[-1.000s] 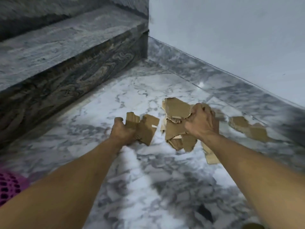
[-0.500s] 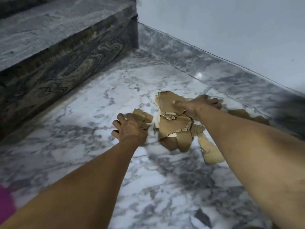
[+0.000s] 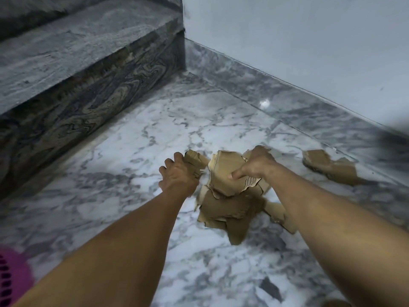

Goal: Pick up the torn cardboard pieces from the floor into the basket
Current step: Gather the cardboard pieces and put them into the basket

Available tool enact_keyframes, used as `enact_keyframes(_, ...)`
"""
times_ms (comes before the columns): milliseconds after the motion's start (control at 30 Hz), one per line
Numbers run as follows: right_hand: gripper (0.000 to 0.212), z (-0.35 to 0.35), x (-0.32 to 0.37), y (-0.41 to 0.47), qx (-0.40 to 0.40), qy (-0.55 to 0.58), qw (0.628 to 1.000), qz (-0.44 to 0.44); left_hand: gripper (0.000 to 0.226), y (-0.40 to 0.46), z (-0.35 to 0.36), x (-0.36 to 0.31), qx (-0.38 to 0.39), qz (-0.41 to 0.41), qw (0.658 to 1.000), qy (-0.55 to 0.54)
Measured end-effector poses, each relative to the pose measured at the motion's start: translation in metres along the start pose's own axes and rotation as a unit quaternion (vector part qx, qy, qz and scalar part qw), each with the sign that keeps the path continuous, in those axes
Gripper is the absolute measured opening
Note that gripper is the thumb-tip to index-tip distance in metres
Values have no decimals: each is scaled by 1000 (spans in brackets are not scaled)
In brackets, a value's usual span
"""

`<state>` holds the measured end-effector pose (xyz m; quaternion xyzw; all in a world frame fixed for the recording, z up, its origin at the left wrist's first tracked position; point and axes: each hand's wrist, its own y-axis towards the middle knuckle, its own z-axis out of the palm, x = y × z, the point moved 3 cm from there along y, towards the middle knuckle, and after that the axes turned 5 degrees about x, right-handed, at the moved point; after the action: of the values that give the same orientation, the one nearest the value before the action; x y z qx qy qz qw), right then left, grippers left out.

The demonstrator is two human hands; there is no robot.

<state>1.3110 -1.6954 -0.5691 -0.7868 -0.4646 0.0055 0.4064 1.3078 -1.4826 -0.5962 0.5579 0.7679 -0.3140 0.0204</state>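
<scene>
1. The fingers of the right hand (image 3: 256, 166) curl over a stack of torn cardboard pieces (image 3: 230, 196), thumb pressed on the top sheet, likely to keep the loose layers from sliding apart.
2. The left hand (image 3: 179, 175) grips a smaller scrap (image 3: 194, 160) just beside the stack, gathering two loads at once.
3. One more piece (image 3: 329, 168) lies on the floor (image 3: 137, 138) near the wall skirting, untouched.
4. The pink basket (image 3: 13, 278) shows at the lower left edge, well apart, so a carry seems next.

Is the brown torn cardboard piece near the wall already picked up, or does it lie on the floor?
On the floor: the brown torn cardboard piece lies flat on the marble, neither hand touching it.
</scene>
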Motion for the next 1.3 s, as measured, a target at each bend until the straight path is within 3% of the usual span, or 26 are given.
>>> enact_keyframes(100,73,14,-4,-16,34,-6,999,-20,71,-9,5,4,42,29,998,45)
enact_keyframes(233,88,28,-19,-34,62,22,997,-31,64,-32,10,5,72,45,995,55)
enact_keyframes(400,83,39,-38,-55,78,85,993,-35,72,-55,5,2,117,-52,977,-172)
enact_keyframes(533,67,51,-57,-70,71,136,988,-24,51,-75,12,11,110,-24,976,-188)
enact_keyframes(633,56,46,-71,-79,77,154,985,-15,60,-83,14,20,114,-35,967,-224)
enact_keyframes(767,89,12,-88,-90,68,152,986,-15,55,-92,7,26,142,-27,952,-269)
enact_keyframes(933,89,-25,-104,-103,58,43,997,-31,27,-111,3,24,254,36,947,-194)
enact_keyframes(1000,93,-21,-109,-105,74,-3,997,-33,20,-118,9,21,251,66,957,-130)
enact_keyframes(1100,105,-6,-117,-105,85,-84,992,-39,63,-125,23,20,191,74,979,11)
enact_keyframes(1200,119,9,-122,-112,88,-148,985,-35,84,-135,36,16,151,93,984,24)
enact_keyframes(1300,123,23,-122,-120,52,-201,977,-44,110,-144,47,13,126,130,973,140)
